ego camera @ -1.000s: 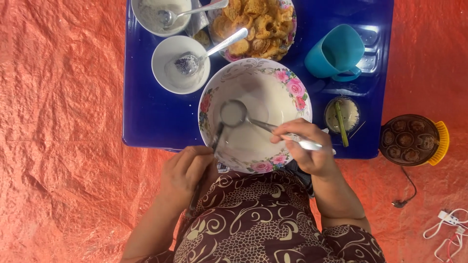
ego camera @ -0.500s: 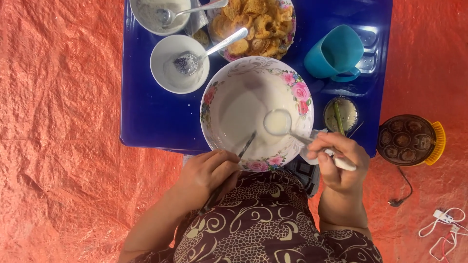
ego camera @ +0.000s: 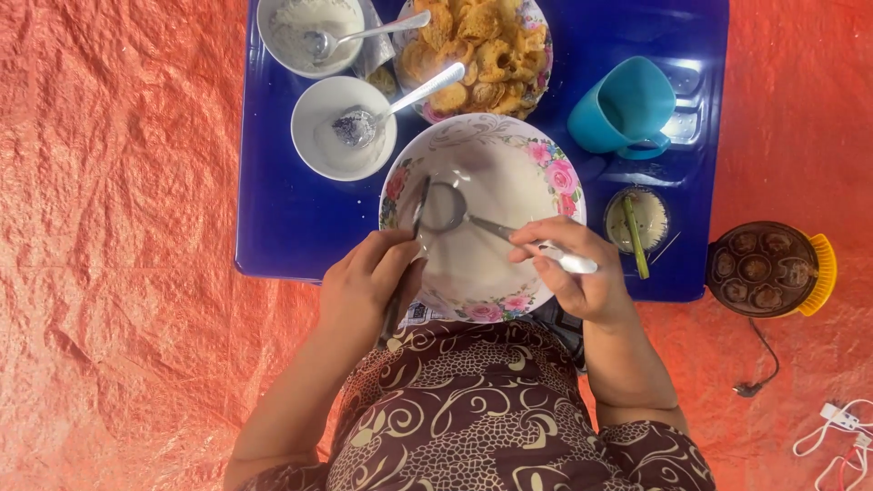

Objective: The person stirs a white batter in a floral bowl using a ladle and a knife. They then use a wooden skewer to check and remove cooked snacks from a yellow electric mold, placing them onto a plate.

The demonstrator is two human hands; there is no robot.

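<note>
A large white bowl [ego camera: 536,159] with pink flowers on its rim sits on a blue tray [ego camera: 291,218] and holds pale batter. My right hand [ego camera: 573,273] grips the handle of a metal ladle [ego camera: 443,207] whose cup rests in the batter. My left hand [ego camera: 368,282] holds a thin dark utensil [ego camera: 409,245] that reaches over the bowl's near left rim beside the ladle cup.
On the tray stand two small white bowls with spoons [ego camera: 344,127] [ego camera: 309,32], a plate of fried pieces [ego camera: 477,45], a teal cup [ego camera: 627,105] and a small dish with a green stick [ego camera: 637,223]. A round electric mould pan [ego camera: 762,268] lies on the orange sheet at the right.
The ladle went from the bowl's left to its right side and is back at the left. My left hand has come up to the rim with the dark utensil.
</note>
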